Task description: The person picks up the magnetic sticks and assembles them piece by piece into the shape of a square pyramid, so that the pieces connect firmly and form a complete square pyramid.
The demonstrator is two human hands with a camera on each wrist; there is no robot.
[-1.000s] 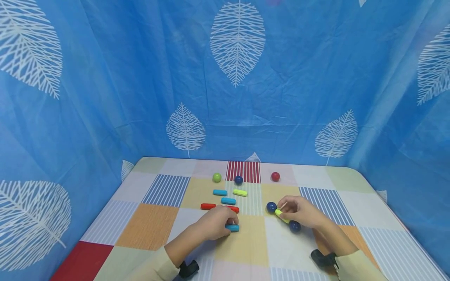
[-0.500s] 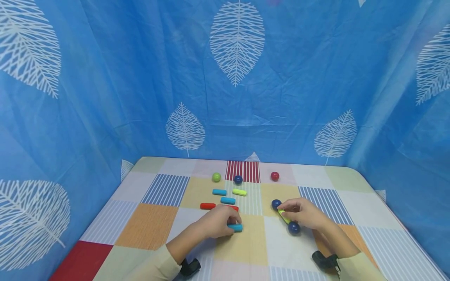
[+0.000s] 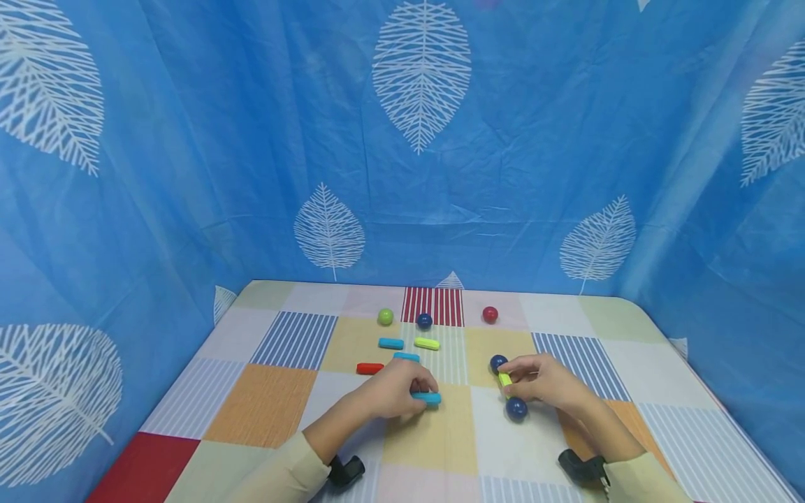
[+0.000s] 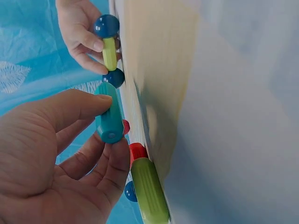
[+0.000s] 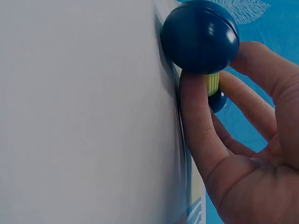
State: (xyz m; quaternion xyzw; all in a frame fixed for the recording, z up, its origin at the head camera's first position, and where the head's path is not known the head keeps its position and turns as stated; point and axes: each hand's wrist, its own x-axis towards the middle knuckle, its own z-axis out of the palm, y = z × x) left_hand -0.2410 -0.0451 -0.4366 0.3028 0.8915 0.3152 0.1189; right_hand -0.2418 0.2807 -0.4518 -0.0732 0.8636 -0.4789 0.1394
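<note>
My left hand (image 3: 391, 391) pinches a light-blue rod (image 3: 428, 398) between thumb and fingers; the left wrist view shows this blue rod (image 4: 110, 116) up close. To its right, my right hand (image 3: 546, 381) holds a yellow-green rod (image 3: 505, 381) with a dark blue ball at each end. The far ball (image 3: 499, 362) and the near ball (image 3: 516, 409) both touch the rod. In the right wrist view a dark blue ball (image 5: 201, 37) hides much of this rod. A green rod (image 4: 149, 191) lies near my left hand in the left wrist view.
Behind my left hand lie a red rod (image 3: 370, 368), a partly covered blue rod (image 3: 406, 357), another blue rod (image 3: 391, 343) and a yellow rod (image 3: 428, 343). Farther back sit a green ball (image 3: 386, 316), a dark blue ball (image 3: 424, 321) and a red ball (image 3: 490, 314). A blue curtain (image 3: 503, 175) surrounds the table.
My left hand has moved slightly right and away from me with the blue rod, covering a second red rod. My right hand has turned the yellow-green rod and its balls closer to straight away from me.
</note>
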